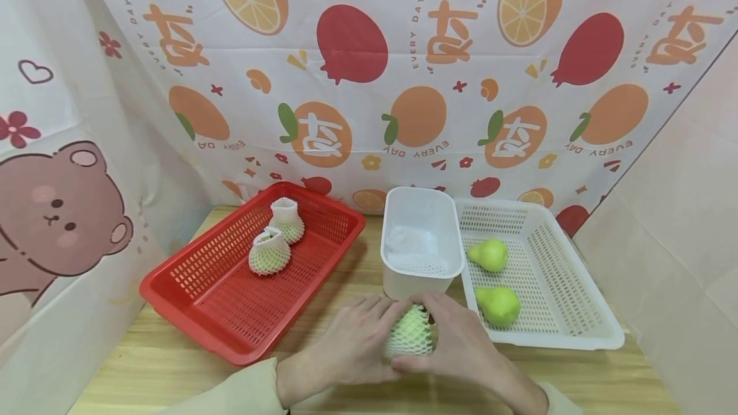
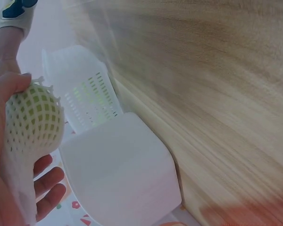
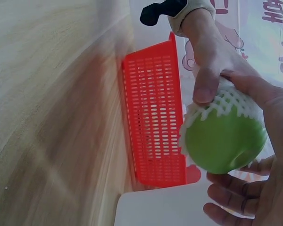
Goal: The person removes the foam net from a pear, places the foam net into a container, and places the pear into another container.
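Note:
Both hands hold a green pear (image 1: 410, 333) partly covered by a white foam net, above the table's front, just before the white tub. My left hand (image 1: 359, 341) grips the netted side with curled fingers; the net's narrow sleeve (image 2: 19, 181) lies along its palm in the left wrist view. On the other side, my right hand (image 1: 464, 341) curls round the fruit and net edge. The right wrist view shows the bare green bottom of the pear (image 3: 224, 143) sticking out of the net (image 3: 233, 101). Part of the fruit is hidden by the fingers.
On the left, a red basket (image 1: 230, 344) holds two netted pears (image 1: 270, 253). A white tub (image 1: 423, 284) with foam nets (image 1: 416, 264) inside stands at centre. To its right, a white basket (image 1: 567, 338) holds two bare pears (image 1: 499, 305). A printed curtain (image 1: 369, 107) hangs behind.

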A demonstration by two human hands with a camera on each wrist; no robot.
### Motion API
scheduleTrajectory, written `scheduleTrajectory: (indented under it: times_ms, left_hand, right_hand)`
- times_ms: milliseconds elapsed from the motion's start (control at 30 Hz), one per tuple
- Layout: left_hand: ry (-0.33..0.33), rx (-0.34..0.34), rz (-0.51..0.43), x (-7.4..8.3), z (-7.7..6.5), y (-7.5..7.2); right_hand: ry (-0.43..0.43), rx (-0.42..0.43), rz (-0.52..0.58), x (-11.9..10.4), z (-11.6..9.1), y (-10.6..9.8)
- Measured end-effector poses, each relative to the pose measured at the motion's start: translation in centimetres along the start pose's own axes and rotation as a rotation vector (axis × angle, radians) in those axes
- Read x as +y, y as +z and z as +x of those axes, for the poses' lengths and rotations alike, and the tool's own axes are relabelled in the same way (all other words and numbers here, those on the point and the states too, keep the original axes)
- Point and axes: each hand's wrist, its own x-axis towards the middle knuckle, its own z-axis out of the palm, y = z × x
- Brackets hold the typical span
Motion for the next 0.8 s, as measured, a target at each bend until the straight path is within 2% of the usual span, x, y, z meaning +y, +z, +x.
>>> scheduleTrajectory:
  times_ms: [367,633,800]
  left_hand:
    - [-0.020,0.122,-0.048,-0.3,-0.3,0.0]
    - [-0.035,0.127,-0.070,-0.5,-0.5,-0.1]
    - [-0.041,0.136,-0.099,-0.5,-0.7,0.0]
  right_hand:
    - [-0.141,0.067,0.165,1.4,-0.7,-0.8]
    - [-0.322,0.099,0.328,2.9,-0.6,-2.2]
    - [-0.375,0.129,0.381,3.4,-0.7,-2.2]
